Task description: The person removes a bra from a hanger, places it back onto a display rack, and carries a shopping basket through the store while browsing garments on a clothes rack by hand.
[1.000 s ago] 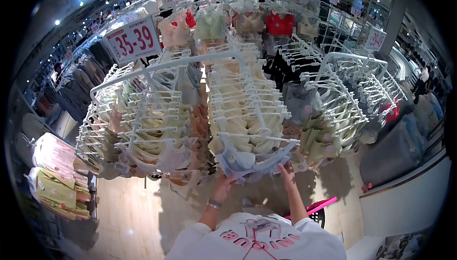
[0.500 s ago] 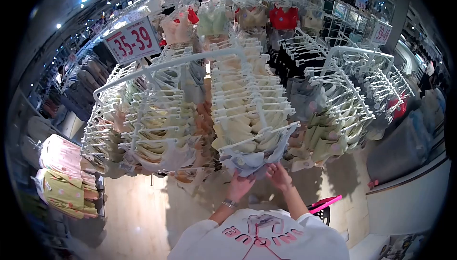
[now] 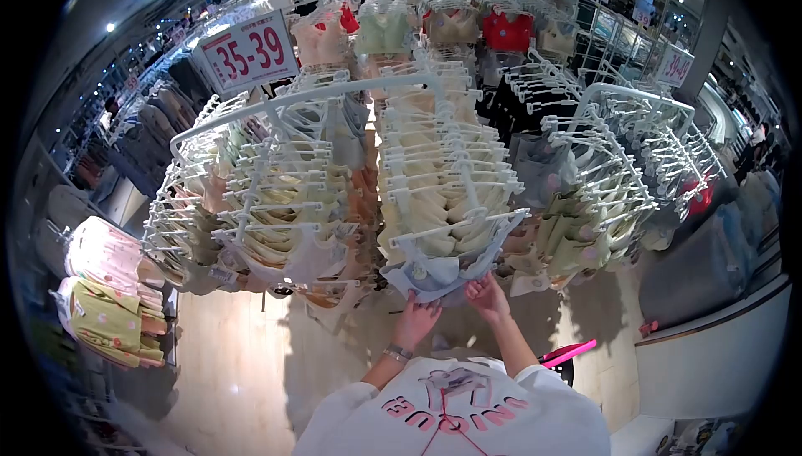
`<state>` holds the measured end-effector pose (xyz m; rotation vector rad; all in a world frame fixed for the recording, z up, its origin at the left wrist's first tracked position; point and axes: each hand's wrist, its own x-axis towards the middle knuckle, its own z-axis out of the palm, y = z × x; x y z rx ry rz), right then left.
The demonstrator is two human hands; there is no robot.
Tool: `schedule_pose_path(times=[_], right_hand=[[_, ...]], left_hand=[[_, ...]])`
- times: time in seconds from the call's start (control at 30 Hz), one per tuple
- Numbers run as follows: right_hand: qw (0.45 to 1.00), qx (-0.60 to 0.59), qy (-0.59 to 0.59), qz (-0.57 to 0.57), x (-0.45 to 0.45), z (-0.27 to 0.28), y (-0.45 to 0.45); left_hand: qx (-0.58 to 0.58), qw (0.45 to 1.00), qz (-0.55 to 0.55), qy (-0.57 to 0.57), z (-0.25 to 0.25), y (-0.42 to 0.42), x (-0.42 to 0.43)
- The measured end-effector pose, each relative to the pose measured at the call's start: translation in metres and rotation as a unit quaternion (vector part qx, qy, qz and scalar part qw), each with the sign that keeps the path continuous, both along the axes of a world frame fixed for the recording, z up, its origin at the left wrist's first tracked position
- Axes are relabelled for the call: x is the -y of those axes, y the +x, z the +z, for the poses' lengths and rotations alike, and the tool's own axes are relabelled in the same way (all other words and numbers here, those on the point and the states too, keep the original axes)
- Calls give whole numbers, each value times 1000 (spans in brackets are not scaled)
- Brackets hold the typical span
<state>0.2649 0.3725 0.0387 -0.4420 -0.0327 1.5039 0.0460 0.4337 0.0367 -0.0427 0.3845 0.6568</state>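
Observation:
A pale blue-grey bra [image 3: 424, 279] hangs on a white hanger [image 3: 459, 229] at the front of the middle rack, facing me. My left hand [image 3: 418, 321] is at the bra's lower left edge, thumb and fingers closed on the fabric. At its lower right edge, my right hand [image 3: 487, 296] has curled fingers pinching the band. Behind it, a row of cream bras [image 3: 447, 197] is packed closely on white hangers along the same rail.
White display rails [image 3: 309, 94] carry more bras on both sides. A price sign [image 3: 248, 53] reading 35-39 stands at left. Pink and green pajamas [image 3: 109, 322] hang lower left. A basket with a pink handle [image 3: 570, 353] is by my right side. Other people are far back.
The view has shifted slightly. My left hand has moved a little left and down along the bra's lower edge; my right hand stays at the right edge with fingers more curled.

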Motion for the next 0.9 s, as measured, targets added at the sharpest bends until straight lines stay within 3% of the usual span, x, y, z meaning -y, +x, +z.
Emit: schedule_pose_path(times=[0.1, 0.17, 0.4, 0.5, 0.7, 0.9], right_hand=[[998, -9, -46, -38, 4, 13, -10], [999, -33, 3, -25, 7, 1, -8], [997, -66, -32, -32, 24, -15, -9], [979, 3, -164, -122, 32, 8, -25], [991, -47, -50, -112, 56, 6, -39], [978, -56, -121, -162, 69, 31, -59]], left_hand=[[5, 1000, -4, 17, -2, -5, 8], [-4, 999, -11, 43, -8, -6, 13], [7, 998, -57, -12, -8, -8, 19], [-34, 998, -57, -16, -6, -10, 20], [-17, 998, -65, -13, 0, -14, 23], [1, 993, -57, -101, 7, -20, 38]])
